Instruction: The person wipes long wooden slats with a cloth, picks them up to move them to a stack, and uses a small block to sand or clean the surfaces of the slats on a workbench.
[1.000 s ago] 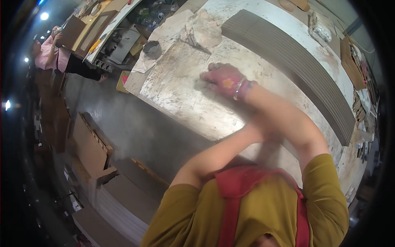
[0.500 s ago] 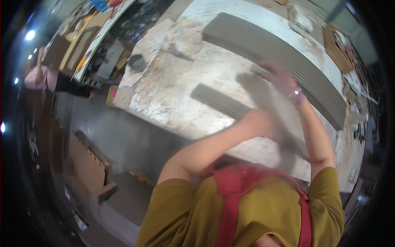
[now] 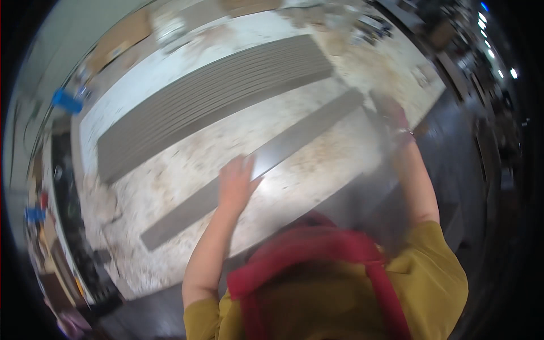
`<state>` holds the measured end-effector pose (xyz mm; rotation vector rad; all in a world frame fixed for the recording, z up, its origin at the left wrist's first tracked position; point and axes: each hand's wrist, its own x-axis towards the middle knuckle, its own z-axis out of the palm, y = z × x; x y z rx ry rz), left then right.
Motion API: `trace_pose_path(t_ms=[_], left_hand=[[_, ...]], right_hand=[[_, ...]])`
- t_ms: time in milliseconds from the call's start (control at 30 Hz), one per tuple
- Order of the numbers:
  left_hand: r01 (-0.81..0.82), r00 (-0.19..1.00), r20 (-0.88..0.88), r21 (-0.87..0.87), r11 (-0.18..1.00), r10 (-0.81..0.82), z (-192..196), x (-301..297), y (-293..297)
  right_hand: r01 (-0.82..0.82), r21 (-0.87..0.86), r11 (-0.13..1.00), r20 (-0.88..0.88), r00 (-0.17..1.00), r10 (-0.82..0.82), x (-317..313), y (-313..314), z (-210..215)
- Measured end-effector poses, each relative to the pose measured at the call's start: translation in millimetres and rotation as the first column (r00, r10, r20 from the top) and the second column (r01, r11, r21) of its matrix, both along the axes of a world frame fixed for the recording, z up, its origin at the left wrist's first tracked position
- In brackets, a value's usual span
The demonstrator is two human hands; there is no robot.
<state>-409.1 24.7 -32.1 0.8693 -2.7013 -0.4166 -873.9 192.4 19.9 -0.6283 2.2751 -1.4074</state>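
Note:
A long, narrow grey strip (image 3: 303, 133) lies slantwise across the pale, stained worktable (image 3: 187, 158). My left hand (image 3: 235, 184) rests on the strip, its fingers lying across the top and the thumb apart at the near side. At the strip's right end is my right hand (image 3: 392, 116), smeared by motion. A dark grey blur hangs around and below it, and whether it holds anything does not show. Beyond the strip, a row of similar grey strips (image 3: 221, 93) lies packed side by side.
Cardboard (image 3: 124, 37) and a clear plastic bundle (image 3: 169, 28) sit along the far edge. Small dark items (image 3: 371, 27) lie at the far right. A blue object (image 3: 68, 101) stands at the left, past the table. My red apron (image 3: 306, 252) is close to the near edge.
My view has swung round, so the packed strips now appear at the upper left. My left hand now lies on the single strip; my right hand has moved to that strip's right end.

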Motion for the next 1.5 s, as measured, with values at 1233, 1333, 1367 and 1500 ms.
trace_pose_path(t_ms=[1233,1333,1367,1500], left_hand=[[-0.127,0.983,-0.147,-0.089,0.988,0.113,-12,91,26],[-0.097,0.942,-0.299,0.181,0.979,0.149,-26,95,43],[0.015,0.857,-0.472,0.427,0.904,0.208,-35,93,49],[0.739,0.286,-0.630,0.625,0.252,0.722,-58,97,64]], right_hand=[[-0.982,0.130,-0.136,-0.402,-0.178,0.898,498,-249,23],[-0.889,0.323,-0.326,-0.542,-0.456,0.706,619,-255,20],[-0.857,0.370,-0.358,-0.529,-0.511,0.678,646,-254,17],[-0.732,0.527,-0.431,-0.486,-0.676,0.554,703,-254,-4]])
